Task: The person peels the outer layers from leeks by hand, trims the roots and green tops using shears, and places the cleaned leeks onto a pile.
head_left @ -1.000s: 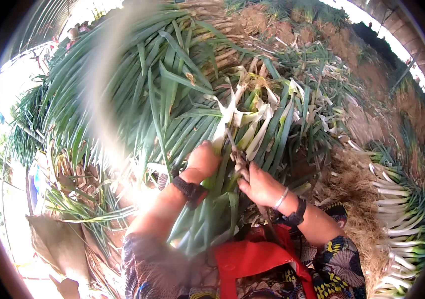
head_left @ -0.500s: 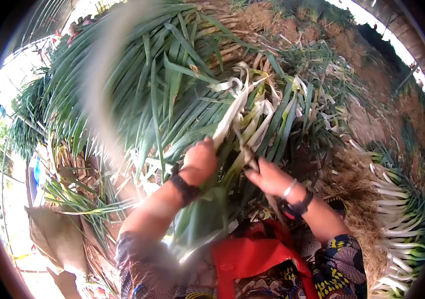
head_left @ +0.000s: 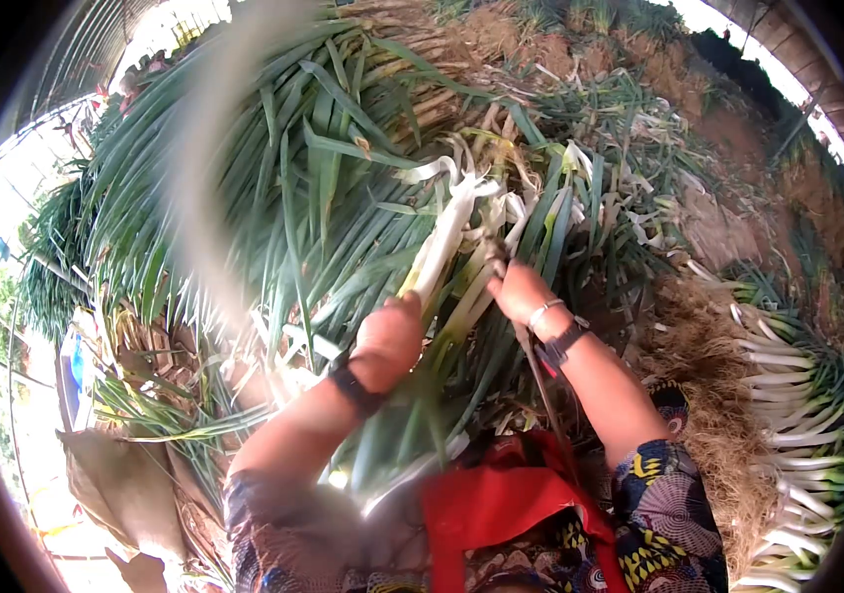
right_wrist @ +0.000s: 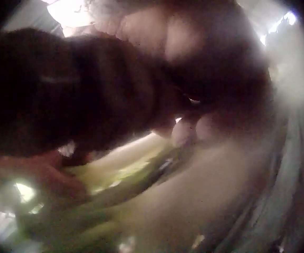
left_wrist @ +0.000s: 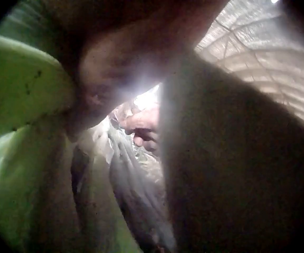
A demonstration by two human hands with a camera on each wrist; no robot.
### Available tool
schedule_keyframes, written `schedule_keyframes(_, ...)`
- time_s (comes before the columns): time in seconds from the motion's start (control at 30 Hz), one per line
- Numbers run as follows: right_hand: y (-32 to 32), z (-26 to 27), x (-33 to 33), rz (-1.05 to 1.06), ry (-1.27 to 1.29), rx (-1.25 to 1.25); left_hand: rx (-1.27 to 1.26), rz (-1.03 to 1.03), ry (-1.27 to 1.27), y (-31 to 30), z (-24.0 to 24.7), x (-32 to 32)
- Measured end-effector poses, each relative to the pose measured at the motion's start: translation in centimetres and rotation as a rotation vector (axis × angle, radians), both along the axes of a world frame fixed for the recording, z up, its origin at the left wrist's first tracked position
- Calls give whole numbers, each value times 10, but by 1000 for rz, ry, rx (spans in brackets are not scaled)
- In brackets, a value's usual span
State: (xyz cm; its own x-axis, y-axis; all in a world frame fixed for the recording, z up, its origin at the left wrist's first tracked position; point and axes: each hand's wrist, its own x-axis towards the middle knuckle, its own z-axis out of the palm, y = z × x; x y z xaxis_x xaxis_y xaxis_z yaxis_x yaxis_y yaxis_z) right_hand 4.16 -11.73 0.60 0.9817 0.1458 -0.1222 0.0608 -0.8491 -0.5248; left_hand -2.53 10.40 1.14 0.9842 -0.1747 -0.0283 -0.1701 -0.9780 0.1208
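Note:
My left hand [head_left: 389, 336] grips a large leek [head_left: 442, 242] low on its pale stalk, with peeled white layers splayed at its upper end. In the left wrist view, green leaves [left_wrist: 20, 100] fill the left side beside that hand. To the right, my right hand [head_left: 523, 294] holds a thin brown tool [head_left: 494, 255], whose exact shape is unclear. Beside the gripped leek, another pale stalk [head_left: 471, 301] slants between the hands. Curled fingers [right_wrist: 186, 129] and a large dark shape appear in the blurred right wrist view.
A big heap of leeks [head_left: 194, 168] spreads at the upper left. Cleaned leeks [head_left: 788, 400] lie in a row at the right, beside a mass of roots [head_left: 704, 376]. Loose leaves [head_left: 639, 138] cover the ground beyond. A red cloth [head_left: 491, 509] lies across the person's front.
The right hand has moved up and slightly left along with the tool. The left hand still grips the leek, a little lower and further left, and the leek's white upper part is more exposed.

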Motion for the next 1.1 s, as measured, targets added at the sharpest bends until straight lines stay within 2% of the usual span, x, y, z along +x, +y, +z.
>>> schedule_keyframes(0.07, -6, -7, -4, -65, -32, 106, -76, 12, 78, 16, 5, -17)
schedule_keyframes(0.13, -13, -6, -39, 162, 65, 206, -199, 58, 144, 31, 9, -29)
schedule_keyframes(0.17, -6, 26, -71, 251, -34, 217, -231, 56, 145, 35, 9, -33)
schedule_keyframes(0.2, -8, 11, -83, 298, -33, 303, -263, 53, 146, 36, 9, -35)
schedule_keyframes(0.27, -3, 25, -94, 284, 141, 70, -270, 37, 151, 33, 10, -39)
schedule_keyframes(0.3, 2, 43, -86, 313, 166, 83, -256, 43, 155, 30, 8, -40)
schedule_keyframes(0.33, 2, 19, -67, 383, -18, 99, -241, 50, 159, 27, 6, -41)
schedule_keyframes(0.4, 3, -15, -18, 217, 37, 124, -226, 58, 149, 25, 1, -44)
schedule_keyframes(0.47, 8, -15, 2, -97, -75, 138, -238, 72, 152, 26, 2, -44)
schedule_keyframes(0.5, 1, -18, -2, -14, -69, 235, -261, 69, 147, 28, 4, -43)
schedule_keyframes(0.6, 4, 27, -84, 389, -168, 430, -318, 74, 159, 34, 5, -41)
schedule_keyframes(0.67, 7, 16, -88, 284, -103, 265, -321, 86, 176, 35, 2, -40)
schedule_keyframes(0.73, 8, 15, -54, 167, 26, 107, -309, 124, 212, 30, 6, -38)
schedule_keyframes(0.77, 4, -9, -24, 80, 107, 95, -304, 110, 215, 29, 11, -37)
schedule_keyframes(0.83, -4, -45, 5, -22, -17, 166, -311, 120, 231, 27, 16, -36)
schedule_keyframes(0.87, -8, -54, 7, 12, -74, 131, -290, 88, 250, 31, 17, -34)
schedule_keyframes(0.97, -16, -74, 2, -8, 17, 203, -50, 1, 305, 35, 31, -23)
schedule_keyframes(1.1, -23, -73, -18, 37, 31, 228, 28, -38, -135, 20, 36, -10)
